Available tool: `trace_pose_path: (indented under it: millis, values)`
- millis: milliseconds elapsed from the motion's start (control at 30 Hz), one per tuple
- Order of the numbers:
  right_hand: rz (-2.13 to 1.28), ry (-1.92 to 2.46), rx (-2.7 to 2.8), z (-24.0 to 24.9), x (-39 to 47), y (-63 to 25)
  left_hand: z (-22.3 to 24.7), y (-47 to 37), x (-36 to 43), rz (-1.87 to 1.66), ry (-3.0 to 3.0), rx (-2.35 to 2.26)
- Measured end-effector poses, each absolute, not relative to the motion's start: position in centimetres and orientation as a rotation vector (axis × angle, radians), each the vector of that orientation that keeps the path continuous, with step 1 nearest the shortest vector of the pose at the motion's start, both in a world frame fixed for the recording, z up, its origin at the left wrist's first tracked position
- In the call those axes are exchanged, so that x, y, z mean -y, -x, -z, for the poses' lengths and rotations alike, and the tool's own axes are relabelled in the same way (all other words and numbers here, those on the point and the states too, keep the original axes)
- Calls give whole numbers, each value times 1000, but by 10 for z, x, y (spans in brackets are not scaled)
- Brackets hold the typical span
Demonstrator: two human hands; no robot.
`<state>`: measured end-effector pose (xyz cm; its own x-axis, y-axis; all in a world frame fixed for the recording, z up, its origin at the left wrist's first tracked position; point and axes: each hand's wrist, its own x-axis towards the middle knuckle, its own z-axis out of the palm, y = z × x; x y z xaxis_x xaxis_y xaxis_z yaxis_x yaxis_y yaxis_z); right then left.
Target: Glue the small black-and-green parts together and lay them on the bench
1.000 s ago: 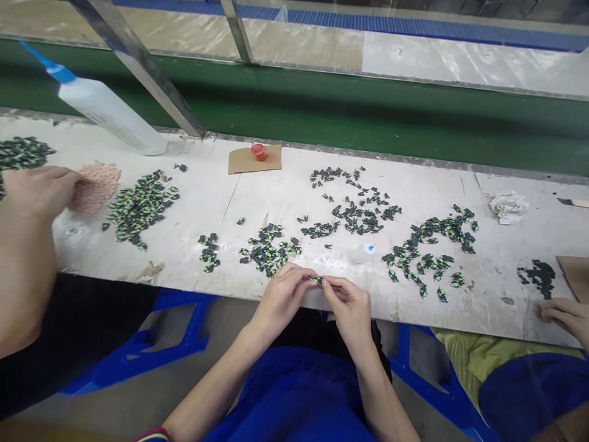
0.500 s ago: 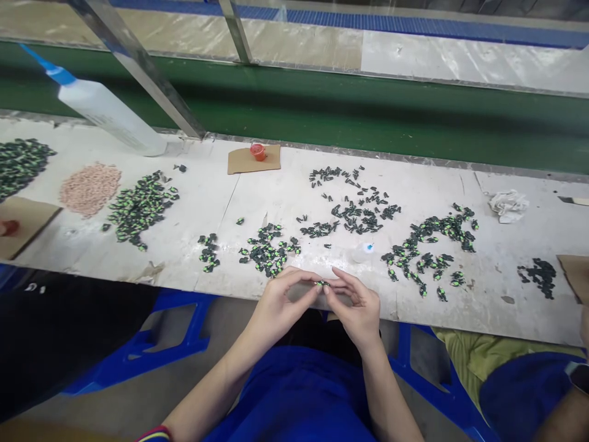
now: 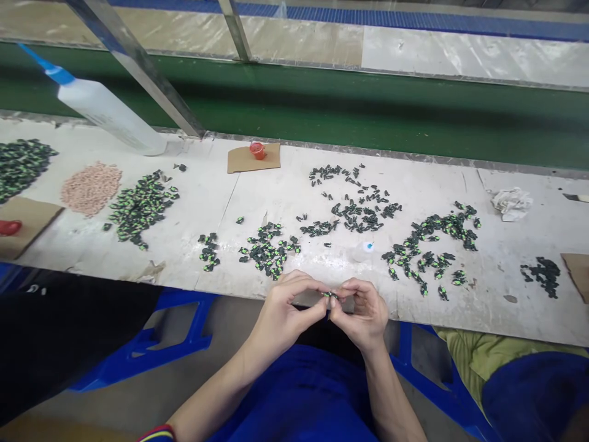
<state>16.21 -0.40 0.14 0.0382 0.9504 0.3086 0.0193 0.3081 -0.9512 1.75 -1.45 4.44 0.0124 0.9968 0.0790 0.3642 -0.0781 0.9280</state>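
Piece of black and bright green plastic (image 3: 330, 294), tiny, sits between the fingertips of both hands, just off the near edge of the table (image 3: 285, 190). The left hand (image 3: 278, 307) has thumb and forefinger nearly closed, pinching its left end; the right hand (image 3: 365, 313) meets it from the other side, thumb and bent fingers drawn together on its right end. Its finer shape is too small to tell.

Just beyond the left hand lies a pile of similar pieces (image 3: 270, 250), with a smaller cluster (image 3: 209, 252) to that hand's left. Just beyond the right hand stands a small bottle (image 3: 361, 253) with a blue tip, and farther beyond spread plain black parts (image 3: 361, 218). More black and green pieces (image 3: 442, 227) lie to the right hand's right. Far beyond the left hand, a red cup (image 3: 257, 151) rests on cardboard (image 3: 238, 162); well to that hand's left are pink bits (image 3: 91, 189) and a large bottle (image 3: 113, 113) with a blue nozzle.
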Motion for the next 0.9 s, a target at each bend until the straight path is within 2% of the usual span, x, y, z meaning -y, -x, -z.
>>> trace_pose_path:
  millis: [533,900]
  values:
    - [-1507,952,1006,2,2,-177,-51,-21,20,-1043,-2135,-1462]
    - [-1499,954,1022,-1,-1,-177,-43,-24,20,-1018,-2127,-1433]
